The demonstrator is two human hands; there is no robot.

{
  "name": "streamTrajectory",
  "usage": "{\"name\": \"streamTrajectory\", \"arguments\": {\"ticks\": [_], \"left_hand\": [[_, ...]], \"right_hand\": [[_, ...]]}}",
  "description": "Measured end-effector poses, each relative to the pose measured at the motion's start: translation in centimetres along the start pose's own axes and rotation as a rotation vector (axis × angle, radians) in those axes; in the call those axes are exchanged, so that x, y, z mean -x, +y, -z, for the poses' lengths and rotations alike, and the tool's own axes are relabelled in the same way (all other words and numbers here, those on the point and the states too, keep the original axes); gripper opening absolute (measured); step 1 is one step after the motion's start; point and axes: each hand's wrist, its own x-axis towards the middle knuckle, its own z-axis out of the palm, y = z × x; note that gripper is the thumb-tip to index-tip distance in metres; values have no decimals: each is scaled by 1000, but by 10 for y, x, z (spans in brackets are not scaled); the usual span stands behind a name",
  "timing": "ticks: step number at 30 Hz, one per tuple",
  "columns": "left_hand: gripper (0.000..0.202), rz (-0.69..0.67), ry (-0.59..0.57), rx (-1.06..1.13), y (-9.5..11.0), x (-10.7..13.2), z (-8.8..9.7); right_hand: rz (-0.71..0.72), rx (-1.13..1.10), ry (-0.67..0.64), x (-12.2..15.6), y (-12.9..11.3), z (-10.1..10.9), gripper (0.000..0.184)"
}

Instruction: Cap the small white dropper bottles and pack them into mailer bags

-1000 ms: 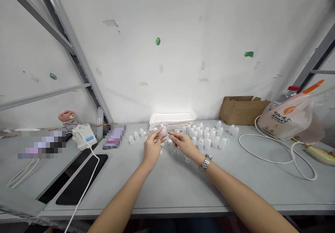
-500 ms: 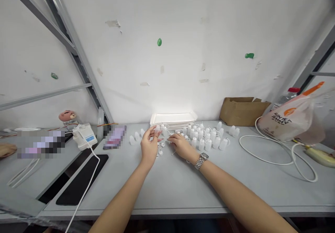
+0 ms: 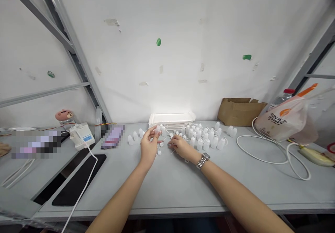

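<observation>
White plastic bottles (image 3: pixel 205 140) stand just beside the right hand (image 3: pixel 181 146), grip unclear. The left hand (image 3: pixel 149 148) spreads wide, fingertips at another bottle (image 3: pixel 157 130).

Plastic bag (image 3: pixel 284 119): AUNTEA JENNY w/ orange logo

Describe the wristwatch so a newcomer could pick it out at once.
On the long grey workbench, find the white plastic bottles. The person's right hand rests beside them; on its wrist sits a silver link-bracelet watch, the only metal thing near them.

An open cardboard box (image 3: pixel 241 112) sits against the wall (image 3: pixel 183 51) (a plastic bag (image 3: pixel 284 119) slumps beside it).
</observation>
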Motion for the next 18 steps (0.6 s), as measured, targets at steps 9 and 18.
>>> {"name": "streamTrajectory", "arguments": {"ticks": [9, 18], "left_hand": [[39, 14, -41, 59, 0, 2, -3], [40, 26, -52, 52, -5, 2, -3]], "right_hand": [[13, 90, 3, 2, -2, 2, 23], [-214, -315, 380, -6, -11, 19, 20]]}}
